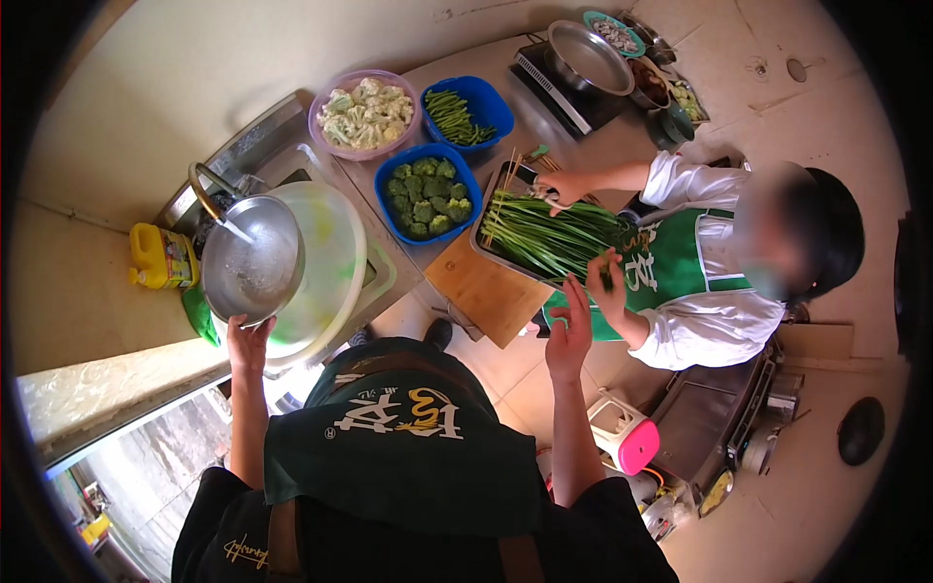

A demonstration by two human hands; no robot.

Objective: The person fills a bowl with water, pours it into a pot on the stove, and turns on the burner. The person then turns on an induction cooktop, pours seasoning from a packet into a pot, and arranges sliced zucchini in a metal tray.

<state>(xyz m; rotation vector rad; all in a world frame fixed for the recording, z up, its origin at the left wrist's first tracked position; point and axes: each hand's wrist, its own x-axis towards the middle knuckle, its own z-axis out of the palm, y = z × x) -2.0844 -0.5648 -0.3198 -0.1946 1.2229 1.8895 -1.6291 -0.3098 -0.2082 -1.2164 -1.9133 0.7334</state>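
Note:
Under the running tap (206, 180), a steel bowl (255, 267) is tilted, and water streams into it. My left hand (250, 342) grips the bowl's near rim. Beneath and beside the bowl is a large pale round basin (340, 257) at the sink. My right hand (571, 335) is raised in the air with its fingers stretched out, holding nothing. It is near a co-worker's hand (607, 291), close to the tray of long green stalks (544, 233); whether the two hands touch is unclear.
Cauliflower (367, 115), broccoli (428, 197) and green beans (457, 119) sit in tubs beside the sink. A wooden board (486, 287) lies at the counter's edge. The co-worker (705, 248) stands at right. A yellow jug (163, 256) is left of the bowl; a pan (588, 58) sits on a cooker.

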